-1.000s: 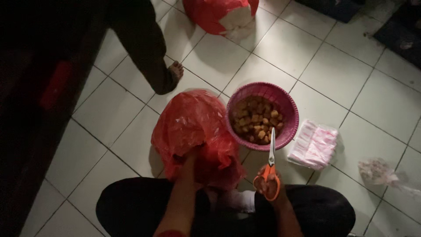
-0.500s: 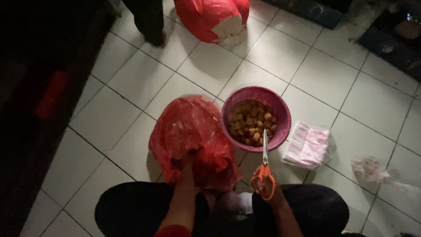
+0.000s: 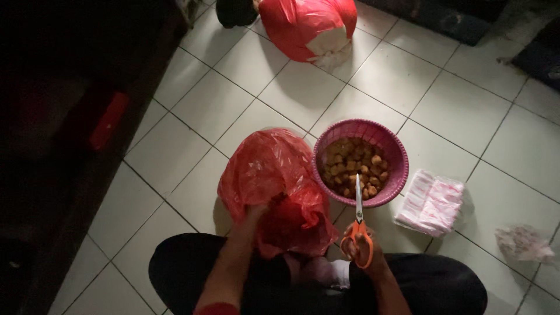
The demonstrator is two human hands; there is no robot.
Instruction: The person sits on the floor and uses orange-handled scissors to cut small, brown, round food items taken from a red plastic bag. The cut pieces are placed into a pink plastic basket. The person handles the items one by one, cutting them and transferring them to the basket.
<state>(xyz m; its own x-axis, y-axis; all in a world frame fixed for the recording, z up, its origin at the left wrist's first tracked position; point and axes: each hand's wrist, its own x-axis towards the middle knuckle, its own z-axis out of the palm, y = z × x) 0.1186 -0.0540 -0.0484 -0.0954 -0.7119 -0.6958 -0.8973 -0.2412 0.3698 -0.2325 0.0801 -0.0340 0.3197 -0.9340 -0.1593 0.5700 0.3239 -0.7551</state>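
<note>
Scissors (image 3: pixel 359 224) with orange handles sit in the right hand (image 3: pixel 363 252), fingers closed through the loops, blades shut and pointing far toward the pink basket (image 3: pixel 396 153) of small brown pieces; the left hand (image 3: pixel 255 214) reaches into the mouth of a crumpled red plastic bag (image 3: pixel 269 169) lying on the tiled floor (image 3: pixel 192 111) just left of the basket, its grip hidden by the plastic; a flat pack of pink-and-white wrappers (image 3: pixel 430 202) lies right of the basket; another red bag (image 3: pixel 306 26) stands far off.

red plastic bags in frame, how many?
2. One red bag lies on the tiles beside the pink basket, with the left hand in it. The other red bag sits at the top edge, partly cut off.
</note>
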